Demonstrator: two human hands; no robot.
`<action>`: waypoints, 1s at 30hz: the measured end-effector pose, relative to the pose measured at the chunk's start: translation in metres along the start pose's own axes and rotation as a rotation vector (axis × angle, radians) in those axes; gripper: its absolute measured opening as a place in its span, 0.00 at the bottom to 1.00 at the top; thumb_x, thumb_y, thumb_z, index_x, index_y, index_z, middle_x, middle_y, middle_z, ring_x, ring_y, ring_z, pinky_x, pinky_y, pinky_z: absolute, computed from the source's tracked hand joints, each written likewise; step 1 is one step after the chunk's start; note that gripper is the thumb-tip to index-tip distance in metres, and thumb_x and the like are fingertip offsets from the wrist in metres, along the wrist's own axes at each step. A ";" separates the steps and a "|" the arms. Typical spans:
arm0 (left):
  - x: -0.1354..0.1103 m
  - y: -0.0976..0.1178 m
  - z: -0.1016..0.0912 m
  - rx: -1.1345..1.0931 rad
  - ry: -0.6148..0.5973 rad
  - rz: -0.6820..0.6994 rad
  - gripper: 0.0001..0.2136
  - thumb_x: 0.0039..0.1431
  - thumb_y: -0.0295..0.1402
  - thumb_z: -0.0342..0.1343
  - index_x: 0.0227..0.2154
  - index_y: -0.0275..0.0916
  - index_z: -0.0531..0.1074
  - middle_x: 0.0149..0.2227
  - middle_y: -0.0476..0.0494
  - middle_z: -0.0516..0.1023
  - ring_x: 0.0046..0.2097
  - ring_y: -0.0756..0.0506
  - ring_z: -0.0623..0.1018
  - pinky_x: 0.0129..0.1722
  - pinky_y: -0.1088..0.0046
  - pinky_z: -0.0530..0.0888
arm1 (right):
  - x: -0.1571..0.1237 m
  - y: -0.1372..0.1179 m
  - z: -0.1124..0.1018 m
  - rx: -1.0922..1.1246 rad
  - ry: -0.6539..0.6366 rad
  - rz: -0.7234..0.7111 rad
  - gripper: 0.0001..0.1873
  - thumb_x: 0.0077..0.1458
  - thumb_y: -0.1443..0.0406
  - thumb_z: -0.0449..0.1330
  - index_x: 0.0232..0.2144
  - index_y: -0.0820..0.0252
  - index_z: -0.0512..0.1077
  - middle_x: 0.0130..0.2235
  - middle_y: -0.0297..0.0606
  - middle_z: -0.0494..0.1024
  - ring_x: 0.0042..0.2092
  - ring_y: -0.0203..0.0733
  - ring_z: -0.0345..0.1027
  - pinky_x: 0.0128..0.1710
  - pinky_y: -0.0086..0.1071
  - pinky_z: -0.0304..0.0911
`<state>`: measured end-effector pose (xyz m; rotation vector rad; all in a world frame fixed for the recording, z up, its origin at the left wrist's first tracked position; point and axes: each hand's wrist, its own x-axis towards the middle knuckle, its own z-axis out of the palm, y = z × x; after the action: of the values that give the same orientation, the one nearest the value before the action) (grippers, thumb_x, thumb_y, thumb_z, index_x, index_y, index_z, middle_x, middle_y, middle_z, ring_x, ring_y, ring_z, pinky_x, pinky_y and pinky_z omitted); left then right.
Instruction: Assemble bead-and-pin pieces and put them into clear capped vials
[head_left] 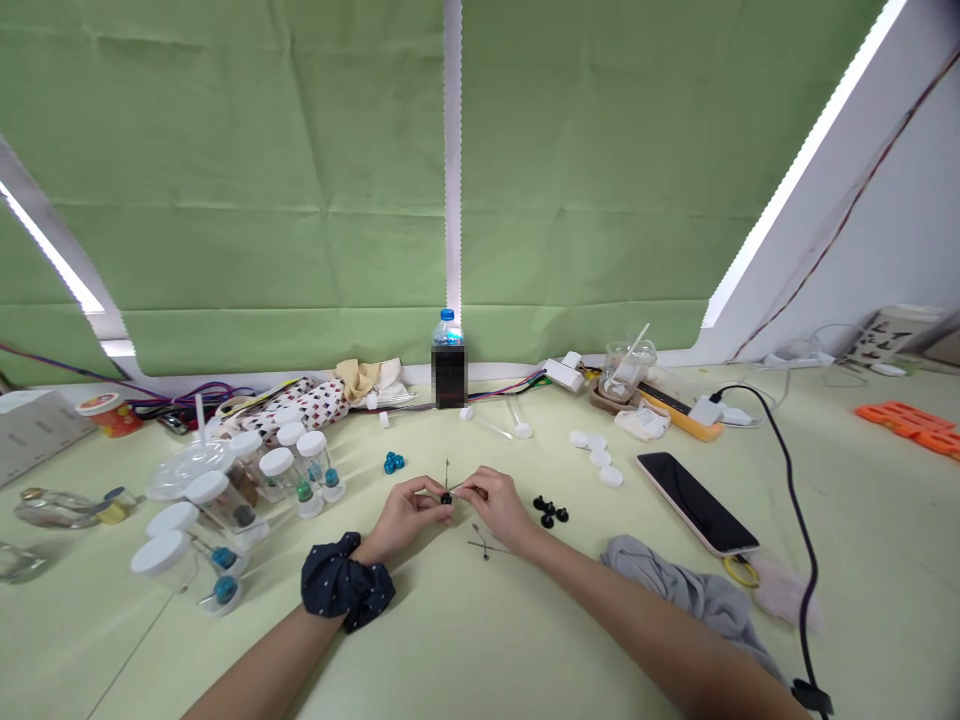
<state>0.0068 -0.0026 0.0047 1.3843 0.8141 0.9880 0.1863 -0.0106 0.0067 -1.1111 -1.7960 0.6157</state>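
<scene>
My left hand [405, 508] and right hand [491, 502] are pinching a small black bead [446, 498] on a thin pin [447, 472], my fingers [459, 494] hiding most of it.

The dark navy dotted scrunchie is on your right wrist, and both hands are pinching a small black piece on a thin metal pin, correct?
Not quite: the head view shows the dark navy dotted fabric scrunchie on the left wrist, not the right. The rest stands: the left hand and right hand are pinching the small black piece on the thin metal pin.
</scene>
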 end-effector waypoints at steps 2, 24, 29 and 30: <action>0.000 0.000 0.000 0.002 0.001 -0.002 0.14 0.41 0.34 0.66 0.29 0.35 0.68 0.23 0.48 0.77 0.26 0.47 0.78 0.32 0.68 0.74 | 0.000 -0.001 -0.001 0.079 0.007 0.062 0.11 0.52 0.59 0.59 0.23 0.61 0.70 0.24 0.33 0.68 0.26 0.34 0.61 0.26 0.27 0.58; 0.000 0.006 0.002 -0.028 0.014 0.004 0.13 0.43 0.33 0.65 0.30 0.34 0.68 0.27 0.46 0.78 0.26 0.49 0.76 0.30 0.71 0.72 | 0.007 0.007 -0.015 0.523 -0.178 0.356 0.19 0.42 0.55 0.64 0.31 0.66 0.75 0.20 0.36 0.74 0.24 0.39 0.71 0.22 0.29 0.67; 0.001 0.002 0.000 -0.007 -0.002 0.030 0.12 0.45 0.34 0.64 0.30 0.34 0.69 0.29 0.45 0.77 0.27 0.50 0.75 0.31 0.71 0.72 | 0.007 0.007 -0.015 0.465 -0.166 0.304 0.17 0.44 0.57 0.63 0.32 0.65 0.74 0.18 0.32 0.72 0.19 0.33 0.65 0.17 0.25 0.61; 0.001 0.001 0.000 -0.001 -0.005 0.032 0.12 0.45 0.34 0.64 0.31 0.35 0.69 0.29 0.45 0.77 0.27 0.50 0.75 0.31 0.71 0.72 | 0.007 0.008 -0.015 0.453 -0.163 0.294 0.16 0.44 0.57 0.63 0.32 0.64 0.74 0.18 0.32 0.71 0.19 0.33 0.65 0.17 0.24 0.60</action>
<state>0.0069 -0.0020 0.0061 1.4021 0.7902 1.0092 0.2013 -0.0013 0.0106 -1.0329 -1.5242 1.2511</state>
